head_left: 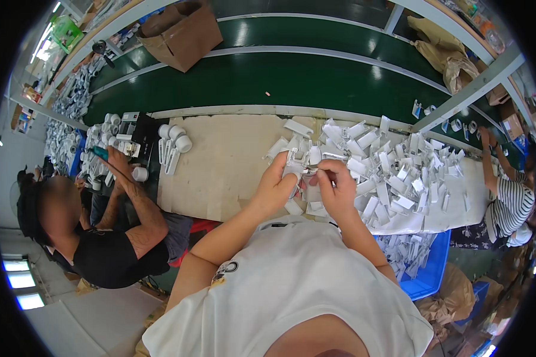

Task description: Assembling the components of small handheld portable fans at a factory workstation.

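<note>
In front of my chest, over the worktable, my left hand (275,185) is closed around a white plastic part (293,162) with a clear-looking section. My right hand (337,187) meets it from the other side, thumb and fingers pinched at a small shiny piece (310,169) against the part's edge. The fingers hide much of that piece, so I cannot make out its kind. Just beyond and to the right of both hands spreads a heap of white plastic parts (393,172), some of them long channel-shaped housings.
A green conveyor belt (250,83) runs behind the table (211,172), bearing a cardboard box (181,38). At my lower right stands a blue bin (429,276) of white parts. A co-worker (110,232) sits on the left near white round-headed parts (174,143); another person (509,196) works far right.
</note>
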A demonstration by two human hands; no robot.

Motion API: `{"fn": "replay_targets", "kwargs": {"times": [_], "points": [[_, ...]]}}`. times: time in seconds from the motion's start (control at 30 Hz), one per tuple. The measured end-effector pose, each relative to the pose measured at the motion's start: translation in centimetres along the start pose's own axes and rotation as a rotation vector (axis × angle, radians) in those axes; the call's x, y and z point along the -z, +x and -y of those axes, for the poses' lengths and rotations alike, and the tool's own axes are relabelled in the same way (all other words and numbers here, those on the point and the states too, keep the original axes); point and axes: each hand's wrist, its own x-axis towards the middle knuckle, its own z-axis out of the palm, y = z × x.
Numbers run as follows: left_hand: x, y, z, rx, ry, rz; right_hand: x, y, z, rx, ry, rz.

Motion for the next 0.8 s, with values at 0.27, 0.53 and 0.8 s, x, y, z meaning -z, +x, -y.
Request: {"fn": "replay_targets", "kwargs": {"times": [0.27,0.53,0.8], "points": [[-1.4,-0.1,0.3,-0.091,-0.02,-0.053,0.3,0.8,0.4,0.393,-0.37,-0.124],[-1.4,-0.5,0.5,-0.147,0.078,0.012,0.2,0.7,1.0,0.491,-0.364,-0.091],[-2.0,-0.8,0.3,-0.143,0.116,-0.002,0.3,0.6,1.2,0.568,-0.339,-0.113]]}}
